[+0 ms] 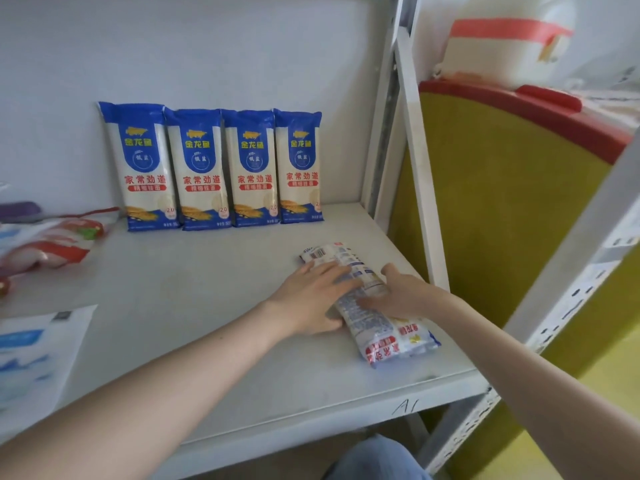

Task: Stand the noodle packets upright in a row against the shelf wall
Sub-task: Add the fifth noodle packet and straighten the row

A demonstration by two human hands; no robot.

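Note:
Several blue-and-white noodle packets stand upright side by side against the white back wall of the shelf. Another noodle packet lies flat near the shelf's front right corner, back side up, with what looks like a second packet under it. My left hand rests on the packet's left side with fingers over its top. My right hand holds its right edge, fingers across the wrapper. Both hands are on the lying packet, which still rests on the shelf board.
Red-and-white bags lie at the shelf's left end and a blue-and-white bag at the front left. Grey metal uprights bound the shelf on the right. Beyond stands a yellow board with a red rim.

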